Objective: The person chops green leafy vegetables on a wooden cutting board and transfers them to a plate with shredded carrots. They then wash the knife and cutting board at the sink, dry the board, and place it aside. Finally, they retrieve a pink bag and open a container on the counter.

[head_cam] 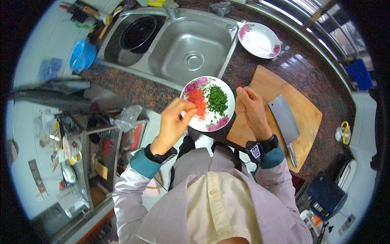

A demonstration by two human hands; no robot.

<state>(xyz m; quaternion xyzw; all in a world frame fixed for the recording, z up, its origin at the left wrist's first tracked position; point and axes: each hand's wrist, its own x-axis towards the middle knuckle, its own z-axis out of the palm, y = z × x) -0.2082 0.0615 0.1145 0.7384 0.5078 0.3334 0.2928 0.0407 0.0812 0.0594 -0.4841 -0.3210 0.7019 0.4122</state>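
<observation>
A white plate with pink flowers (212,125) stands in front of me near the counter's edge. Finely chopped red pieces (198,102) lie on its left side, chopped green leaves (217,99) on its right. My left hand (175,123) is over the plate's left rim, fingertips together at the red pieces; whether they pinch any is hidden. Just right of the plate is my right hand (251,109), fingers curled and thumb against them, with nothing visible in it. Beyond it a cleaver (285,119) lies flat on a wooden cutting board (307,122).
A steel double sink (225,55) is set in the dark granite counter, with a black pan (138,32) in its left basin. Another flowered plate (259,39) stands right of the sink. At the left are a blue plastic container (83,55) and a crumpled clear plastic bag (128,117).
</observation>
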